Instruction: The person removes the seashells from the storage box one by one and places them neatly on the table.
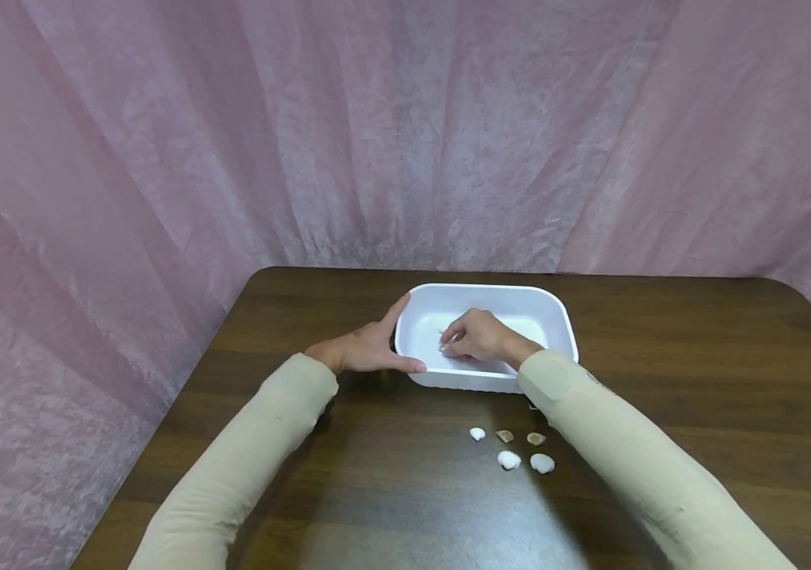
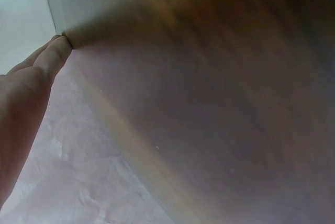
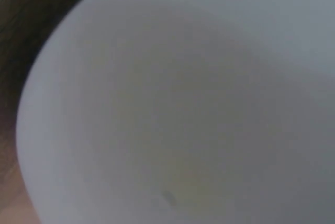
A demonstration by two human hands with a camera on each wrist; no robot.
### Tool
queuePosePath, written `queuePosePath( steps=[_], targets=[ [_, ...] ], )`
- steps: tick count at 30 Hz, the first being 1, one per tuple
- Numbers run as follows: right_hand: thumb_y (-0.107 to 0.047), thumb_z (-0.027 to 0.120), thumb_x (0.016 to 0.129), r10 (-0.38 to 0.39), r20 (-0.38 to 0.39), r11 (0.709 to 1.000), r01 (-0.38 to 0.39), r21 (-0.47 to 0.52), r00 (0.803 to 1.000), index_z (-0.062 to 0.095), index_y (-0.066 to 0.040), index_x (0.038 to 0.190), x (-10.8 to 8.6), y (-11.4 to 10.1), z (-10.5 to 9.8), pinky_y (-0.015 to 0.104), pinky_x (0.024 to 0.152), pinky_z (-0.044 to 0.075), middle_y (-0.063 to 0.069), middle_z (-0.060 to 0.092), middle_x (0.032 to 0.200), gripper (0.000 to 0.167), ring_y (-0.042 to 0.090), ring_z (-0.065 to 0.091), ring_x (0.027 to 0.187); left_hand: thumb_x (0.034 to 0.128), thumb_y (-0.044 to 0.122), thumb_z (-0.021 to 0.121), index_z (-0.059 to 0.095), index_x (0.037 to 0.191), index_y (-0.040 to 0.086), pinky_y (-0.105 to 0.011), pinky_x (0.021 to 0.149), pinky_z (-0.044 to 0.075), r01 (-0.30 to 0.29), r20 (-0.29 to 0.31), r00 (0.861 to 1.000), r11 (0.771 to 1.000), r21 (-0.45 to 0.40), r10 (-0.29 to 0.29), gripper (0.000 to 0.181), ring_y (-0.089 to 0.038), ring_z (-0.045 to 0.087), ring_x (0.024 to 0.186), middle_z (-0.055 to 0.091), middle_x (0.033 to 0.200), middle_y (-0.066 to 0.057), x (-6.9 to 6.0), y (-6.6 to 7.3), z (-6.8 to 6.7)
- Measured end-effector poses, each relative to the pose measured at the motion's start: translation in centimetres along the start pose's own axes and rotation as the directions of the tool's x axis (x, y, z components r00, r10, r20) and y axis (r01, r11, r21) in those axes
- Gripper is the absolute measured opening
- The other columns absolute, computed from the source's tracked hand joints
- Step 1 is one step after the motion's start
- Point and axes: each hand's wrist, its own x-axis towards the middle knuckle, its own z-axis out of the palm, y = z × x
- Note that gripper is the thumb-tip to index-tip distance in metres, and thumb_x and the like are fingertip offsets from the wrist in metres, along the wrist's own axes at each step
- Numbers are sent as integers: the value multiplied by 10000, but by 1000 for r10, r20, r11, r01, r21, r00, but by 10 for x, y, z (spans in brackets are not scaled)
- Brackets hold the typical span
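Observation:
A white plastic tub (image 1: 476,381) stands on the brown table. My left hand (image 1: 371,345) spans its left end, with the thumb on the front rim and straight fingers against the back left corner. In the left wrist view, the fingers (image 2: 55,54) of that hand extend straight. Inside the tub, my right hand (image 1: 479,336) has curled fingers and pinches a small whitish piece (image 1: 442,346) near the floor; its kind is too small to tell. The right wrist view shows only blurred tub wall (image 3: 157,88).
In front of the tub lie white seashells (image 1: 509,460) and brownish seashells (image 1: 505,435), several in two rows. A small pale thing (image 1: 533,407) is partly hidden by my right sleeve (image 1: 612,427). A pink curtain (image 1: 405,134) hangs behind the table (image 1: 690,356).

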Motion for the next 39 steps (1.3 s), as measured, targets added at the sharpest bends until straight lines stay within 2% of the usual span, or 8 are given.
queuePosePath(
  steps=[6, 16, 22, 26, 32, 36, 39],
  targets=[
    [-130, 774, 880, -35, -8, 998, 35, -61, 999, 789, -41, 1022, 1, 2, 1, 237, 641, 470, 36, 743, 868, 168, 102, 585, 678, 802, 512, 799, -141, 1590, 296, -413, 965, 410, 0, -4, 1000, 1000, 8, 0, 1246, -237, 519, 1142, 432, 1446, -177, -1, 0, 0],
    [-174, 736, 921, -121, 9, 982, 121, -143, 993, 797, -60, 997, 0, 1, -1, 340, 835, 482, 28, 751, 969, 150, 148, 600, 867, 811, 497, 796, -138, 1591, 299, -420, 984, 400, -4, -3, 1000, 1000, 0, 4, 1233, -238, 517, 1162, 432, 1448, -181, -1, 1, 0],
    [-179, 711, 942, -165, 4, 969, 163, -187, 986, 802, -80, 1003, 1, 1, -1, 367, 880, 467, 17, 751, 1023, 148, 162, 617, 939, 812, 495, 795, -146, 1587, 309, -400, 918, 430, -6, 4, 1000, 1000, -11, 6, 1233, -226, 564, 1044, 513, 1332, -164, -2, 2, 0],
    [-174, 695, 954, -186, 2, 962, 182, -206, 983, 803, -83, 999, 1, 2, -1, 374, 894, 471, 16, 749, 1036, 149, 170, 631, 963, 813, 505, 791, -149, 1585, 314, -394, 914, 430, -4, 5, 1000, 1000, -7, 4, 1232, -219, 567, 1028, 525, 1306, -158, -2, 2, 0],
    [-180, 687, 959, -207, 5, 956, 203, -214, 978, 806, -93, 981, -1, 0, -3, 357, 869, 471, -14, 750, 991, 149, 137, 617, 904, 808, 503, 797, -143, 1587, 309, -413, 960, 414, -7, 2, 1000, 1000, -14, 7, 1236, -226, 546, 1098, 506, 1347, -166, -1, 1, 0],
    [-177, 670, 971, -184, 17, 967, 184, -177, 983, 801, -89, 973, -3, -1, -7, 305, 754, 468, -29, 716, 803, 158, 98, 572, 738, 802, 505, 802, -138, 1589, 308, -412, 997, 395, -12, 1, 1000, 1000, -18, 13, 1241, -212, 519, 1160, 472, 1402, -154, 0, 0, 0],
    [-158, 653, 981, -156, 36, 979, 159, -124, 987, 787, -67, 965, -6, -2, -10, 264, 658, 465, -11, 669, 699, 163, 95, 557, 636, 800, 503, 805, -139, 1587, 315, -402, 970, 411, -8, 2, 1000, 1000, -14, 8, 1243, -217, 542, 1115, 508, 1349, -150, 0, -1, 0]
  ],
)
